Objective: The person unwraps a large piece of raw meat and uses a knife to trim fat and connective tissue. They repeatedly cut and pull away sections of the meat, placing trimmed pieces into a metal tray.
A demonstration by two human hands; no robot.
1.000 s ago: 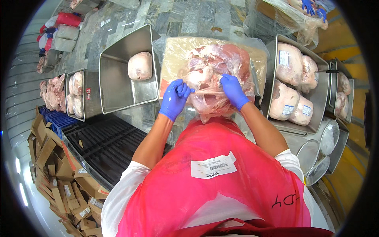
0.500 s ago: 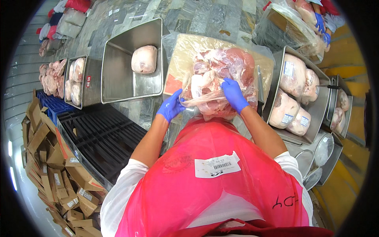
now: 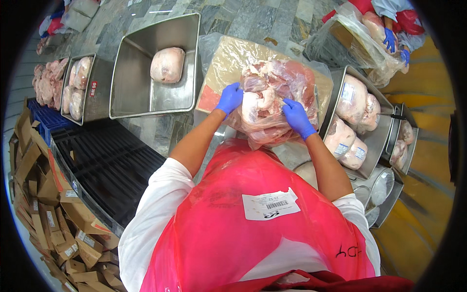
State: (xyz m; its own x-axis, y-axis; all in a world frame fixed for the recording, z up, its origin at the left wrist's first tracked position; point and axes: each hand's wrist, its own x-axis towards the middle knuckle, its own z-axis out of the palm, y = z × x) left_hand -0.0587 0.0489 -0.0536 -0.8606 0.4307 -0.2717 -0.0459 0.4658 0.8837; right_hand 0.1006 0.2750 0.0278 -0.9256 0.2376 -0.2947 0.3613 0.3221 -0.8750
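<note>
A heap of raw red meat (image 3: 296,78) with pale fat lies in a clear plastic bag (image 3: 260,135), on top of a cardboard box (image 3: 233,53) right in front of me. My left hand (image 3: 229,100), in a blue glove, is closed on the bag's edge at the meat's left side. On the near right side my right hand (image 3: 298,119), also gloved, pinches the bag close against the meat. Its fingertips are partly lost among the folds.
To the left stands a deep steel tub (image 3: 180,97) with one wrapped meat piece (image 3: 168,64). Another steel tub (image 3: 384,107) holds several labelled pieces at right. A black pallet (image 3: 104,168) and flattened cartons (image 3: 87,243) lie lower left. A co-worker's gloved hand (image 3: 389,40) works at upper right.
My left hand has moved up and to the right, closer to the meat. The bag's near edge, stretched between my hands before, now hangs lower. My view has shifted slightly.
</note>
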